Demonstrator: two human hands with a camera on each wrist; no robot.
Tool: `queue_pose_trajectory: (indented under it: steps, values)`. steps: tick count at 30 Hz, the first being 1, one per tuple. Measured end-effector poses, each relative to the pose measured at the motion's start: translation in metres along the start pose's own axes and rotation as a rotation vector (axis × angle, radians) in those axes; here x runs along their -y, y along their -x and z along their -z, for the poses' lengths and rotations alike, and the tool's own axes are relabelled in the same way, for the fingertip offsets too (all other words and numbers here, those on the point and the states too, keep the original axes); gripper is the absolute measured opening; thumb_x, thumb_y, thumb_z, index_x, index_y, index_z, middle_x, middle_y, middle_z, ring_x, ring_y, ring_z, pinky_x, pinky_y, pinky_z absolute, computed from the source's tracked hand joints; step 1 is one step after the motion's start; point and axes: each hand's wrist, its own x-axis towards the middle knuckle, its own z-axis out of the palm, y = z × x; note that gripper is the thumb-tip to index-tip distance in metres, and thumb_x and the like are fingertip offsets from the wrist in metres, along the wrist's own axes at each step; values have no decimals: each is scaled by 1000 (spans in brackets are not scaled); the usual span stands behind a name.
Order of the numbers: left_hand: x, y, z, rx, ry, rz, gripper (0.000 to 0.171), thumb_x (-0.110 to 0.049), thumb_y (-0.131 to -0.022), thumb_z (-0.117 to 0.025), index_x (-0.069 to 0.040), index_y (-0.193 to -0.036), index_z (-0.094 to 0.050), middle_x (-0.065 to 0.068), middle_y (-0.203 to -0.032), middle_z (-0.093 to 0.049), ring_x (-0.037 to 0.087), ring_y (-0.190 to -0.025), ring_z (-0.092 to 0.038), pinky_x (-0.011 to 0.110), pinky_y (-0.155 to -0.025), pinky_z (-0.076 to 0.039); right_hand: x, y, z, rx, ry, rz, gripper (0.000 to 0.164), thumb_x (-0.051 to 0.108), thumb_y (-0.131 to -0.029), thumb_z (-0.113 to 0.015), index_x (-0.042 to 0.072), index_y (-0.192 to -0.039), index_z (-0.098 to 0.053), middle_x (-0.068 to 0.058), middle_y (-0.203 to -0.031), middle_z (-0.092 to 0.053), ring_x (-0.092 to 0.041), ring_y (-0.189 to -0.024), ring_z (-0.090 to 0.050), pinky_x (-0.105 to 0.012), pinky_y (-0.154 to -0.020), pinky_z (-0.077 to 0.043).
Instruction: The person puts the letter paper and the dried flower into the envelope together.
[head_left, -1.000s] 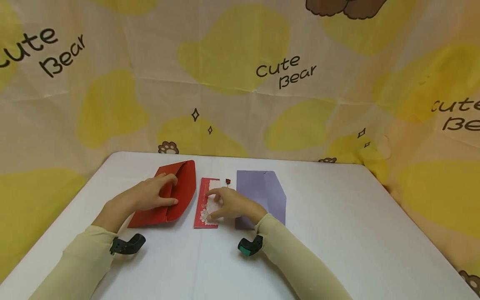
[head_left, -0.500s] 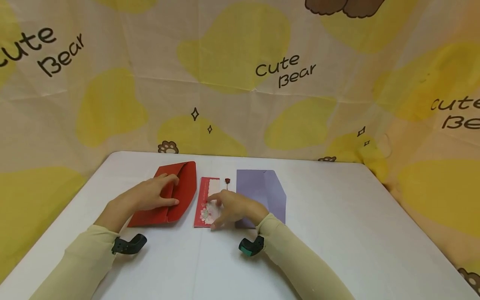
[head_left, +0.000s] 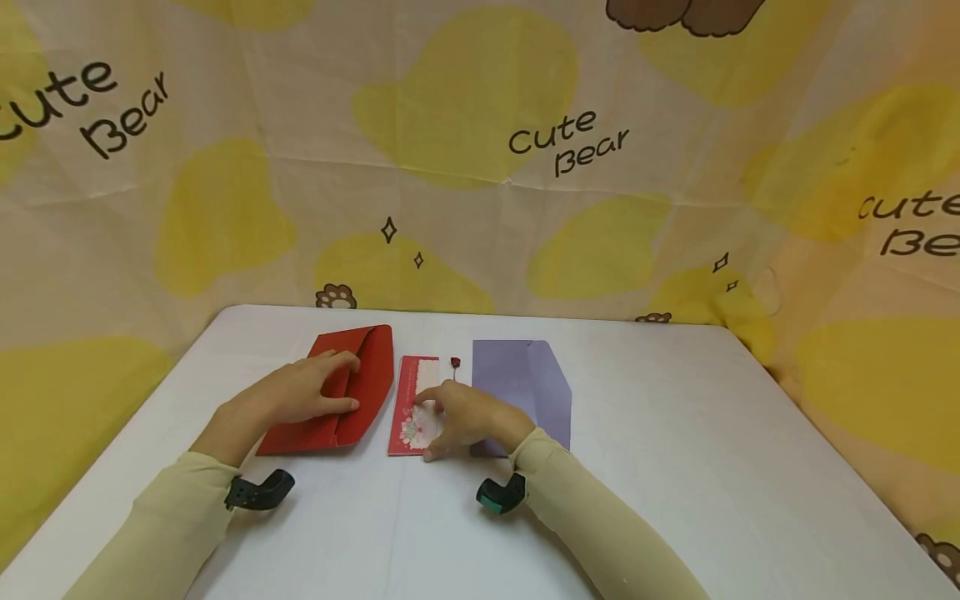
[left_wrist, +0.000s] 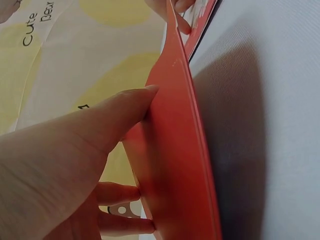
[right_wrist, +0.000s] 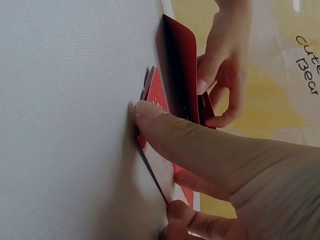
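- Our right hand (head_left: 472,412) has brought its thumb from over the card (head_left: 415,421) down to the card's near edge since the first head frame; our left hand (head_left: 303,392) has hardly shifted.
- On the right, our thumb and bent fingers grasp the card, which lies between both hands, just beside the red envelope (head_left: 375,390).
- On the left, our fingers curl onto that envelope with the thumb braced against it; we judge it held, though some fingertip contact is hidden.
- To handle the card well, we'd pinch it lightly near its edges, taking all its layers together so that none slides or creases.
- Meanwhile, we'd steady the envelope without squeezing its pocket flat or bending its flap.
- Close in, the right wrist view shows the card's layers slightly parted beside our thumb tip, which we can't make out from the head.
- Left wrist shows the envelope's long edge and its shadow on the table (head_left: 675,467).
- Farther out, only the head view gives us the rose (head_left: 455,362) and the purple envelope (head_left: 536,383), partly behind our right hand.
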Motion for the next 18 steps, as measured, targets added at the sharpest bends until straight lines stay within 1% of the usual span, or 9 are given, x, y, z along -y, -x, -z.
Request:
queue_pose_trajectory:
  steps: [7,13,18]
  values:
    - [0,0,0,-7,-6,-2,62,-47,-85,-78,-16,-133,-54,12,-124,-60,30,-107,-58,53,-89,-56,1,1,-1,-6,27,10,80,28,-74,-91,17,-144,-55,-6,-121,-62,-13,-105,-57,-27,-94,-51]
    - [-1,0,1,1,8,13,63,-48,-84,-78,-16,-134,-53,14,-126,-59,32,-109,-57,50,-85,-58,1,1,-1,-9,56,24,77,27,-74,-91,14,-142,-57,-5,-115,-61,-12,-99,-55,-23,-89,-50]
    - [-2,1,2,3,17,14,64,-47,-84,-78,-15,-134,-53,15,-126,-59,33,-110,-56,49,-84,-59,0,1,-1,-4,25,22,74,26,-75,-90,10,-140,-60,-6,-115,-62,-11,-94,-54,-20,-85,-49]
